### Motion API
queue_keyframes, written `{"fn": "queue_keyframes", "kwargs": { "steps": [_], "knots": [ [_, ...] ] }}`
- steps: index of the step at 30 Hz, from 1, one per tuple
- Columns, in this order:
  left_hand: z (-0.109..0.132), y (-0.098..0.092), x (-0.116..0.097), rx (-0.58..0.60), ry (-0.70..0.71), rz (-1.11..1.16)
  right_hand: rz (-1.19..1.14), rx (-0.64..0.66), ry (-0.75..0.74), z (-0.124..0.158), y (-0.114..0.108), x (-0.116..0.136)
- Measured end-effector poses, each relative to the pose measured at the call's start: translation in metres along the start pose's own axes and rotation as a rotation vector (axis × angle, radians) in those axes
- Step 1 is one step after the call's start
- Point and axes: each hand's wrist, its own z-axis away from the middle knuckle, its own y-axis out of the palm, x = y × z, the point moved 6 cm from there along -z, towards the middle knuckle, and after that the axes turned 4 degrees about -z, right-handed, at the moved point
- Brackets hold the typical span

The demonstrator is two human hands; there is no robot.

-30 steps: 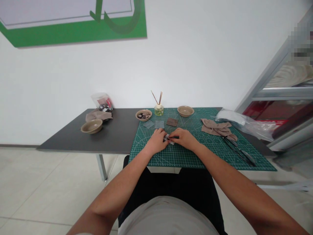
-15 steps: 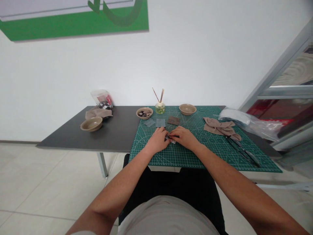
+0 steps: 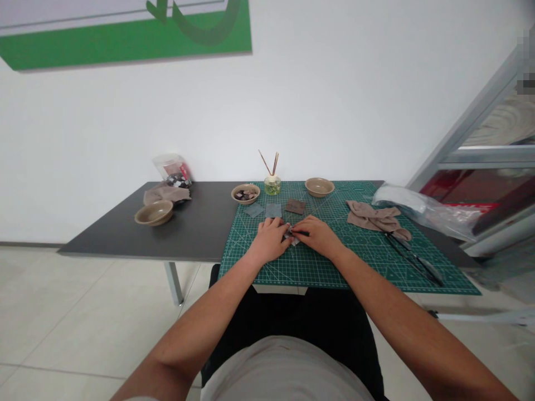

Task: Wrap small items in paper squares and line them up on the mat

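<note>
Near the front middle of the green cutting mat [image 3: 292,270], my left hand [image 3: 271,239] and my right hand [image 3: 317,235] meet over a small greyish piece [image 3: 295,240]. The fingers of my left hand are bent onto its left side. My right hand pinches something small and dark at its right side, too small to make out. Just beyond lie two grey-blue squares [image 3: 273,210] and a brown square [image 3: 295,206]. A bowl of small dark and pinkish pieces [image 3: 246,194] stands behind them on the left.
A reed diffuser [image 3: 272,185] and a tan bowl [image 3: 320,187] stand at the back. Right lie a brown cloth [image 3: 376,217], a long black tool [image 3: 413,259] and a plastic bag [image 3: 426,209]. Left are another bowl [image 3: 154,213], a cloth [image 3: 165,193] and a clear container [image 3: 175,170].
The fingers of my right hand have shifted slightly and show more of the small dark thing. My left fingers have spread a little. The view has moved slightly.
</note>
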Motion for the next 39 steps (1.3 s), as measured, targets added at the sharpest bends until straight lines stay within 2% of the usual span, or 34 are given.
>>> {"fn": "queue_keyframes", "kwargs": {
  "steps": [7, 12, 17, 24, 30, 33, 39],
  "knots": [
    [-0.0007, -0.0002, 0.0029, -0.015, 0.000, 0.100, 0.050, 0.001, 0.030, -0.0023, 0.0007, -0.0031],
    [-0.0018, -0.0014, 0.0055, -0.021, -0.040, 0.129, 0.028, 0.044, -0.026, -0.0026, 0.0033, 0.0005],
    [-0.0023, -0.0017, 0.0047, 0.008, -0.038, 0.160, 0.033, 0.042, 0.000, -0.0012, 0.0012, -0.0014],
    [-0.0016, 0.0000, 0.0062, 0.034, -0.032, 0.158, 0.022, 0.102, -0.059, -0.0034, 0.0055, -0.0014],
    [-0.0016, 0.0000, 0.0069, 0.086, -0.063, 0.151, 0.083, 0.078, -0.053, -0.0060, 0.0044, -0.0006],
    [-0.0015, -0.0004, 0.0075, 0.074, -0.067, 0.140, 0.033, 0.104, -0.075, -0.0053, 0.0054, 0.0016],
    [-0.0023, 0.0008, 0.0075, 0.054, -0.058, 0.132, 0.084, 0.046, -0.052, -0.0058, 0.0020, -0.0026]
  ]
}}
